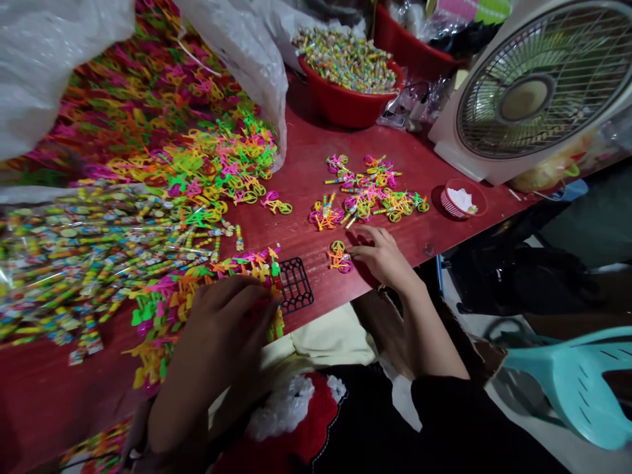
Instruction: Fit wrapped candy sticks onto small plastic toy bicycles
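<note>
L hand [224, 329] curled over heap of plastic toy bikes [162, 322] by black plastic grid [296, 284], grip unclear; R hand [382, 258] half-open, fingertips [358, 251] lightly touching lone toy bike [340, 258] lying flat on red counter [301, 164].

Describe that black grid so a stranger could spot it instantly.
On the red tabletop, a black plastic lattice lies by the near edge, beside a heap of neon toy bicycles and just past the left hand. It is the only dark, open-grid piece among the bright toys.
</note>
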`<state>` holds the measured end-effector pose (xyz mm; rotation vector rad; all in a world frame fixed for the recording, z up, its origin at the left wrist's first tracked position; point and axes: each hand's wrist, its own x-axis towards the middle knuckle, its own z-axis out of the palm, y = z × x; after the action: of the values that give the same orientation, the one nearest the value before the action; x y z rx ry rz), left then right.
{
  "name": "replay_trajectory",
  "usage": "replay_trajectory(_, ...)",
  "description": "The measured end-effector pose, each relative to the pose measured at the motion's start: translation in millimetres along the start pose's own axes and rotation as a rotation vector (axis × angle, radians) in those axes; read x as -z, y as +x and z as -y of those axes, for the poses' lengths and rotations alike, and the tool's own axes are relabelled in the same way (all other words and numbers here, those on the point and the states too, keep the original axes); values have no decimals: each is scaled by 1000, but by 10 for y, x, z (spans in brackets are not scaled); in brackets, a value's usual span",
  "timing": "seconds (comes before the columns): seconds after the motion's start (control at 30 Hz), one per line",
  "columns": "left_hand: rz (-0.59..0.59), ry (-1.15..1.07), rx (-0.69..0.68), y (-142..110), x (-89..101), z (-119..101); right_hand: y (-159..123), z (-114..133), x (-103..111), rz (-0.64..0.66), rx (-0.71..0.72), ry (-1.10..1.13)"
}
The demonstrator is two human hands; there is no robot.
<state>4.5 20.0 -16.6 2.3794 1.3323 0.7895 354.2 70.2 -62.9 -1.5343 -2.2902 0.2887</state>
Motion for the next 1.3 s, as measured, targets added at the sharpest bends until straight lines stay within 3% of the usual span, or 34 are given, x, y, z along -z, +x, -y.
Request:
replay_trajectory(0.13,19,-10,19,3,3,-13,-42,194,-132,-87,-52,307)
replay_trajectory(0.23,18,-4,28,18,4,-24,-103,622,-389,-160,-213,753)
replay_trajectory(0.3,16,10,30,32,4,-31,-130,941,-575,-138,-284,1016)
replay_trajectory(0.37,7,28,18,40,4,-36,-130,1185,-716,-82,-281,1102)
replay_trajectory(0.47,-12,56,-15,39,8,-38,-102,1339,-812,-32,-156,922)
replay_trajectory(0.67,43,59,8,33,27,-59,-89,1334,-788,-58,49,504)
replay_trajectory(0.9,52,50,12,42,35,-61,8,1426,-677,152,153,212)
replay_trajectory(1.17,65,89,-33,65,12,-105,37,1435,-711,151,124,285)
replay_trajectory(1.3,58,89,-68,63,-41,-66,144,1154,-492,150,160,472)
